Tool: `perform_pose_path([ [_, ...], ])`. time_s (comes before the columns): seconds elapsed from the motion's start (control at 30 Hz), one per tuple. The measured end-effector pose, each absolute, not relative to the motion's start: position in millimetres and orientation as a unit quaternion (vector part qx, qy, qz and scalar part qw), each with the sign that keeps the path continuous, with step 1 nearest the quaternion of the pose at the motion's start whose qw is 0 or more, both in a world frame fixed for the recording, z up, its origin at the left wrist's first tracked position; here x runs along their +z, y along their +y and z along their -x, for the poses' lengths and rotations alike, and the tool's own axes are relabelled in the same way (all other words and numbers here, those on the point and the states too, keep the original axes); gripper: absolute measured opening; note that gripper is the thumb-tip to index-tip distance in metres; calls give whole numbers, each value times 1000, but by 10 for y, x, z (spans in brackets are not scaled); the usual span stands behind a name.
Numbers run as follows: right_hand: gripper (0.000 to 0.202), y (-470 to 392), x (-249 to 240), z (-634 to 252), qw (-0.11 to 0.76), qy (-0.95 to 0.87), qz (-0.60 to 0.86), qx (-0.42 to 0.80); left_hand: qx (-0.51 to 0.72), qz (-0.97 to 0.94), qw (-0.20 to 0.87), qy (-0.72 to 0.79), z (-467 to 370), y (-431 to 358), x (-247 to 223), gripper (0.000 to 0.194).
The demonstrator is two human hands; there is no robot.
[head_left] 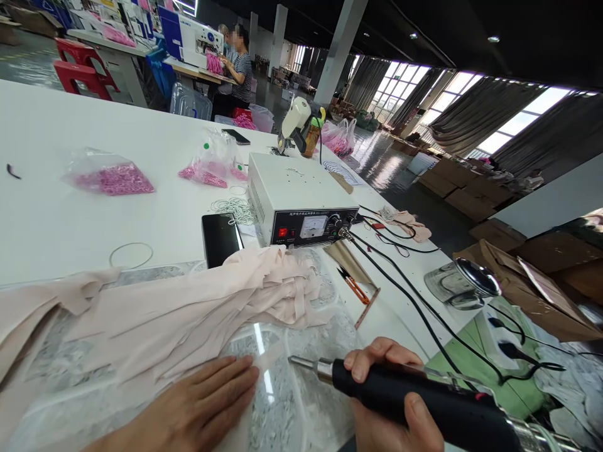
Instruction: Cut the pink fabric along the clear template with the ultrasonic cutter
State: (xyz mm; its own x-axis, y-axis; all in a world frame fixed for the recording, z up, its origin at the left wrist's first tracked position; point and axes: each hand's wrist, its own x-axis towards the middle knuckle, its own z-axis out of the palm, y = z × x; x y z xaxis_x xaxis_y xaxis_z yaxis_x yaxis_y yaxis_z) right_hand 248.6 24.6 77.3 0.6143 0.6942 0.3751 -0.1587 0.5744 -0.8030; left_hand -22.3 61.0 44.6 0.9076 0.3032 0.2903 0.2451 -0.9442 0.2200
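My left hand lies flat, fingers stretched together, pressing on a pale pink fabric strip on the marbled, clear-covered surface. My right hand is wrapped round the black ultrasonic welding gun, whose metal tip points left, close to the end of that strip. Whether the tip touches the surface I cannot tell. Beyond my left hand a pile of pale pink fabric strips spreads across the work surface. Orange thread snips lie to the right of the pile.
The welder's control box stands behind the pile, its black cable running to the right. A phone, bags of pink pieces and a glass mug are on the white table. A person sits at a sewing machine beyond.
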Motion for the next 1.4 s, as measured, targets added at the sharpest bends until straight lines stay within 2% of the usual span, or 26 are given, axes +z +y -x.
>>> perform_pose_path([
  [0.13,22,261,813,-2449,817,-351,381,251,176,-967,112,147,200,611,474,68],
  [0.27,22,265,802,-2445,806,-363,383,268,183,-969,90,137,188,614,493,63],
  [0.73,23,315,781,-2403,802,-389,361,275,180,-971,66,144,198,597,471,65],
  [1.0,14,312,773,-2436,789,-417,343,293,195,-970,41,137,208,587,425,60],
  [1.4,17,344,786,-2414,803,-394,346,283,190,-973,5,133,173,568,464,63],
])
